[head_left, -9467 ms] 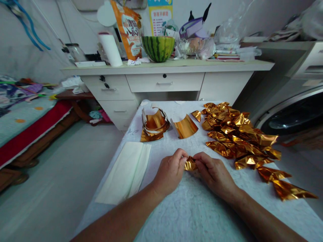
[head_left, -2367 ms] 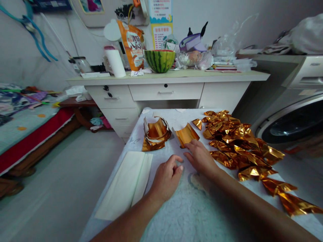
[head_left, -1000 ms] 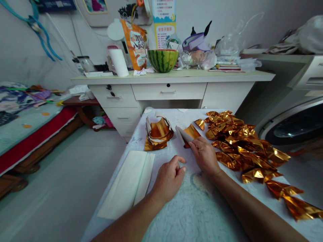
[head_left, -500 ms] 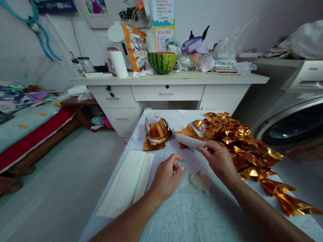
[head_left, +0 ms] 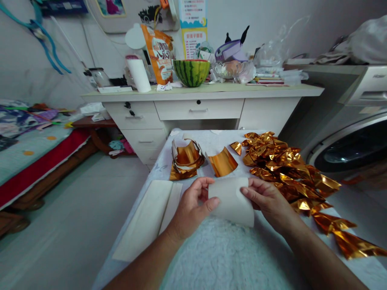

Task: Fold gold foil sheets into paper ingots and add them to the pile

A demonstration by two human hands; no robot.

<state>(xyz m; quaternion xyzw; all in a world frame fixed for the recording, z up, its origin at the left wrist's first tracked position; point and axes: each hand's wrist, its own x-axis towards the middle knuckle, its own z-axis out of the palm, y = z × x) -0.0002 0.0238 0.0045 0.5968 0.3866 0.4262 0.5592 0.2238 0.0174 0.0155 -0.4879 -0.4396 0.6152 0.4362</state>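
A curved sheet with its white side up is held between both hands over the cloth-covered table. My left hand pinches its left edge, thumb on top. The fingers of my right hand are closed on its right edge. Just beyond lies a curled gold sheet. Farther left, a stack of curled gold and white sheets rests on the table. Folded gold foil pieces form a pile on the right. Beside my left hand is a flat pale folded paper.
Behind the table stands a white desk with a watermelon half, an orange pouch and a white roll. A washing machine is at right, a bed at left.
My right hand has brought a sheet from the curled gold sheets toward me, and its white face now shows. My left hand has moved onto its left edge.
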